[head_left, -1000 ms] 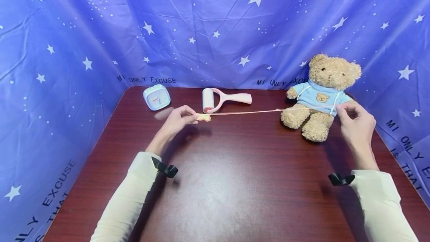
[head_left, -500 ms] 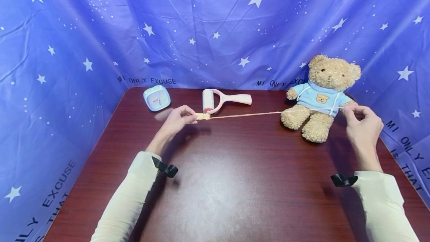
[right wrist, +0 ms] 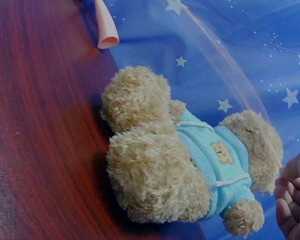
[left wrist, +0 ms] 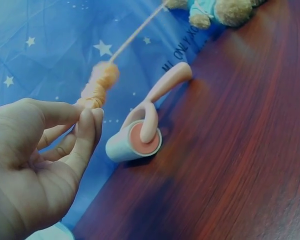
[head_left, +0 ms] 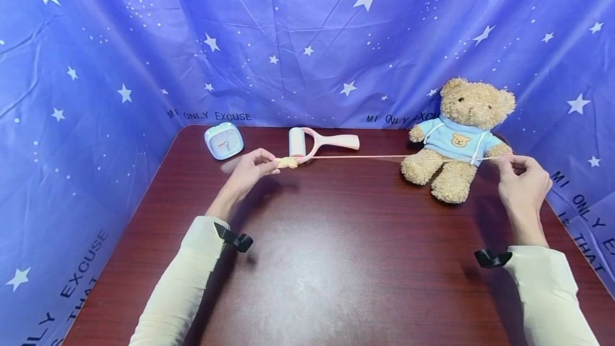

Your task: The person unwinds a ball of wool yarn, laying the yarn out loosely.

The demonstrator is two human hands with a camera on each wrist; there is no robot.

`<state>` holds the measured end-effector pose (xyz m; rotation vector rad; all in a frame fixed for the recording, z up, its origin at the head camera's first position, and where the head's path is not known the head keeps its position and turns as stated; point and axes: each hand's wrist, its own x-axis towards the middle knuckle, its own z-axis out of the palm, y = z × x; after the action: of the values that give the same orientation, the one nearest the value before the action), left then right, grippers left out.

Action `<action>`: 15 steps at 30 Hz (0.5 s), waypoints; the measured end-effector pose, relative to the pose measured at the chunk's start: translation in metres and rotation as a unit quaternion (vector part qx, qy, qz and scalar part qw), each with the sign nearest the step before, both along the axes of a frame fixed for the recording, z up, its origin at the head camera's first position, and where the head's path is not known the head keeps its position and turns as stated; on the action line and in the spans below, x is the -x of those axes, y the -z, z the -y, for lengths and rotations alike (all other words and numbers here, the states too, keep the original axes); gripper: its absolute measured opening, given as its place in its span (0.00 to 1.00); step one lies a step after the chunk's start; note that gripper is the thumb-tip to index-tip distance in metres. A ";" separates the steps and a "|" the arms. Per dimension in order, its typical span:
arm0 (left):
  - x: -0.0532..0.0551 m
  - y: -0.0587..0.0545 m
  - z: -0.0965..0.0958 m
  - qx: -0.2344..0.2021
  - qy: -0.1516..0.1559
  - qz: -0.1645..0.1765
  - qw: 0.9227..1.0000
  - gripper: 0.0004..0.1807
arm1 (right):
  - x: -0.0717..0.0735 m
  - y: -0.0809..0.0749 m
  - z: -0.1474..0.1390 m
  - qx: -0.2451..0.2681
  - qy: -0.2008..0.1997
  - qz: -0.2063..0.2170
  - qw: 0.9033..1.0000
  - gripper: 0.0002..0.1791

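My left hand (head_left: 252, 168) pinches a small peach-yellow bundle of wound yarn (left wrist: 101, 85) between thumb and fingertips. From the bundle a thin yarn strand (head_left: 355, 157) runs straight and nearly level across the table. Its far end is pinched between thumb and index finger of my right hand (head_left: 523, 180), in front of the teddy bear's arm. In the right wrist view the strand shows as a blurred streak, and only part of my right hand (right wrist: 296, 192) is visible at the edge. The strand passes in front of the teddy bear (head_left: 473, 127), which wears a light blue hoodie.
A pink-handled lint roller (head_left: 331, 142) lies behind the strand, its white roll close behind the bundle. A light blue alarm clock (head_left: 224, 141) stands at the back left of the dark red-brown table (head_left: 307, 260). Behind hangs a blue star-patterned curtain (head_left: 288, 25).
My right hand has moved to the right, lengthening the strand between the hands. The strand has gone from slightly slanted to nearly level. My left hand has stayed almost in place.
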<state>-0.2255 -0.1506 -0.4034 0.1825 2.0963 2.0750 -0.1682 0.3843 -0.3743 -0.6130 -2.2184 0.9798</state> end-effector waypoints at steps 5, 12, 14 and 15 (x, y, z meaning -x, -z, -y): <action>0.001 -0.001 0.007 0.017 -0.007 0.005 1.000 0.07 | -0.003 0.001 -0.005 0.007 0.016 -0.004 1.000 0.07; 0.002 -0.003 0.008 0.023 -0.015 0.001 1.000 0.09 | -0.004 0.002 0.002 -0.006 -0.008 0.012 1.000 0.03; 0.002 -0.004 0.007 0.025 -0.015 0.001 1.000 0.09 | -0.004 0.002 0.009 -0.015 -0.023 0.019 0.999 0.09; 0.002 -0.004 0.007 0.024 -0.015 0.001 1.000 0.09 | -0.005 0.002 0.012 -0.018 -0.032 0.020 0.999 0.11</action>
<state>-0.2275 -0.1575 -0.3991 0.1444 2.1578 2.0388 -0.1636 0.3718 -0.3762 -0.5530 -2.2981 0.9643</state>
